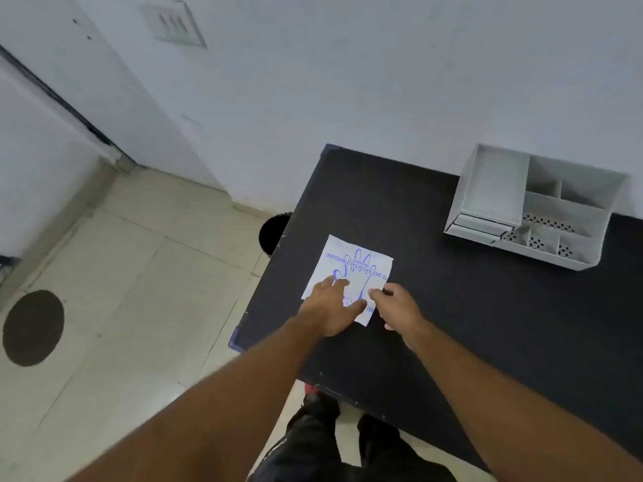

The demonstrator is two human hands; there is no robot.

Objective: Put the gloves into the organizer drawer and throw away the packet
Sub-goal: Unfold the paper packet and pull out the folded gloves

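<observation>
We have one head-worn view: we look forward and steeply down, close over the near left corner of the table (469,325), with floor (139,273) left and wall (348,81) beyond.

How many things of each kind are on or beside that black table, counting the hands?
Glove packet: 1
Organizer: 1
Bin: 1
Hands (left hand, right hand): 2
Total: 5

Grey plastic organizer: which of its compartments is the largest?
The deep bay at the end nearer the white printed packet, above the flat drawers; the others are small divided pockets.
</observation>
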